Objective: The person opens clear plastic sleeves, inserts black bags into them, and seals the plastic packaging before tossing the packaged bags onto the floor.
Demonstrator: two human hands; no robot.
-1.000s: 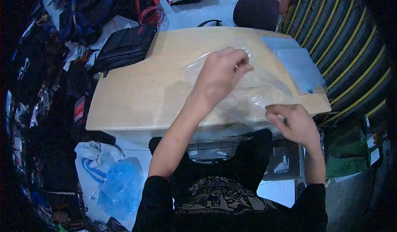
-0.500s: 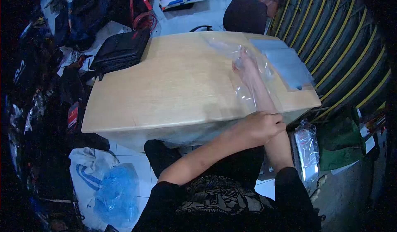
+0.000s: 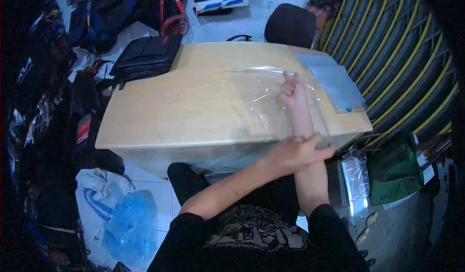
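Observation:
A large clear plastic bag (image 3: 264,100) lies spread over the right part of the wooden desk. My right hand (image 3: 293,91) is inside it, near its far edge, with some fingers raised and apart and others partly curled; nothing shows in its grasp. My left hand (image 3: 302,152) crosses over my right forearm at the desk's front edge. Its fingers close on the bag's near end around the forearm, though thumb and forefinger stand a little apart. Just right of the bag lies a stack of bluish clear plastic sleeves (image 3: 336,85).
Black folded items (image 3: 147,56) sit on the desk's (image 3: 203,97) back left corner. Behind it stands a dark chair (image 3: 289,25). A blue plastic bag (image 3: 130,228) lies on the floor at left. At right are a plastic-wrapped package (image 3: 357,182) and a green bag (image 3: 395,170).
The clear bag has spread out flatter and to the left around my right hand. My right hand has drawn slightly nearer, and my left hand's fingers have loosened and lifted somewhat.

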